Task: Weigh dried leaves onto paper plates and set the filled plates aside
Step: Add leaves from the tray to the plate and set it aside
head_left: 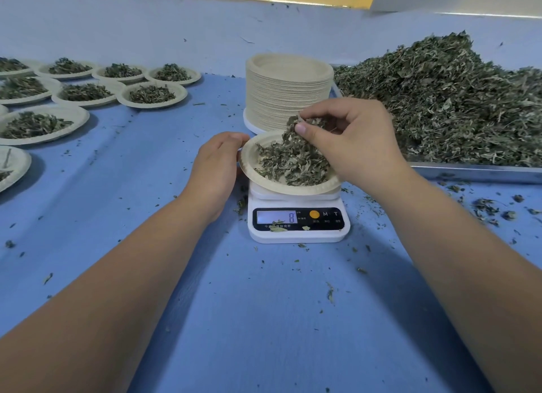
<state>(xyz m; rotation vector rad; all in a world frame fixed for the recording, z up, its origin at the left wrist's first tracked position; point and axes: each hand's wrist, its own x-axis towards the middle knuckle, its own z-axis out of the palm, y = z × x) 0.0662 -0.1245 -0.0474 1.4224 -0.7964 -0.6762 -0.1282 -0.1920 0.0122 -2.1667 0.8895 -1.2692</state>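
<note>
One round beige paper plate (247, 160) sits on my small white digital kitchen scale (299, 234) at the centre of the frame. It carries a loose mound of dried green leaves (290, 166). The scale's lit display (277, 217) shows an 8, and a few leaf crumbs lie on the panel below it.

My left hand (215, 169) is at the plate's left rim, fingers curled round the edge and holding it. My right hand (352, 140) hangs over the plate's right side, thumb and fingertips pinched on a clump of the same leaves that reaches down to the mound.

Just behind the scale stands a tall stack of empty beige paper plates (289, 90). To the right of the stack, filling the upper right of the frame, a big heap of dried leaves (454, 99) lies on a flat metal tray (475, 173). At the upper left, well apart from the scale, many filled paper plates (152, 94) lie in rows, rims touching or overlapping. Everything rests on a blue table cover (264, 319) strewn with leaf bits.
</note>
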